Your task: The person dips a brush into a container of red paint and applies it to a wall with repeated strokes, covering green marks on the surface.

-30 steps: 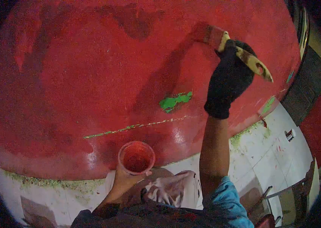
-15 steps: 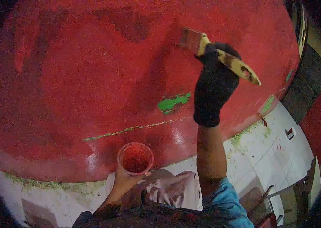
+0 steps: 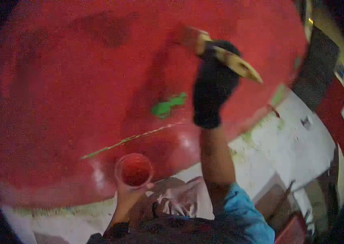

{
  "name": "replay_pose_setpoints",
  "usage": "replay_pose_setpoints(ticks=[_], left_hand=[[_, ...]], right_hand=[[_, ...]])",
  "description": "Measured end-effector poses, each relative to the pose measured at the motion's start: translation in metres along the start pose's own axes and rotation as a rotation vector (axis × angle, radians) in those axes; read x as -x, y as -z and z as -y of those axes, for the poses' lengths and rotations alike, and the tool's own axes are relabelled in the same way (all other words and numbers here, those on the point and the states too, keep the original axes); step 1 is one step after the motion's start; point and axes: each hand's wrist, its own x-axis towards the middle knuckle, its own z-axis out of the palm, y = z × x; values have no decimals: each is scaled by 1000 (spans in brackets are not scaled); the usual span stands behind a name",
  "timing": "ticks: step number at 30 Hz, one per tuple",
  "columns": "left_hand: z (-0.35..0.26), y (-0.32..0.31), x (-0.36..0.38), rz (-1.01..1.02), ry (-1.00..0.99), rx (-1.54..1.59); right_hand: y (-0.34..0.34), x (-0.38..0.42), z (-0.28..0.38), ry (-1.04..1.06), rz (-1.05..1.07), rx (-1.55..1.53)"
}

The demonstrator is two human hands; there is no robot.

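My right hand (image 3: 216, 83), in a black glove, is closed around a paintbrush (image 3: 239, 66) with a pale, stained wooden handle. The brush's bristles point up and left at the big red surface (image 3: 78, 93); blur hides whether they touch it. Low in the view, my left hand (image 3: 129, 197) is bare and grips a clear plastic cup (image 3: 134, 171) with red paint inside. A bright green patch (image 3: 168, 105) and a thin green line show on the red surface between the cup and my gloved hand.
White floor tiles (image 3: 277, 142) with green flecks border the red surface. A dark grey mat (image 3: 316, 65) lies at the right, beside a dark red strip (image 3: 334, 116). A small cylindrical object (image 3: 306, 123) is on the tiles. Metal legs of some furniture stand at lower right.
The whole view has shifted and tilted slightly, with blur. My right hand and the paintbrush appear a little further left and up. My left hand still holds the cup.
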Motion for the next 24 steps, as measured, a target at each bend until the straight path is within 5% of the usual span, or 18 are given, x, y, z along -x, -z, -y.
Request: replay_pose_setpoints(ticks=[4, 7, 10, 14, 18, 22, 24], left_hand=[[-21, -19, -1, 51, 24, -171], [-3, -16, -2, -61, -66, 53], [-6, -1, -4, 82, 81, -170], [3, 9, 2, 109, 230, -147], [9, 11, 2, 101, 349, -101], [-17, -9, 11, 72, 66, 250], [-20, -7, 6, -31, 268, -242]], right_hand=[[-19, 14, 0, 113, -197, -203], [-19, 27, 34, -107, 6, -484], [-20, 37, 52, 115, 96, -371], [-23, 50, 44, 60, 186, -522], [-23, 60, 37, -67, -28, -622], [-17, 61, 37, -112, -112, -657], [-5, 61, 35, -137, -76, -646]])
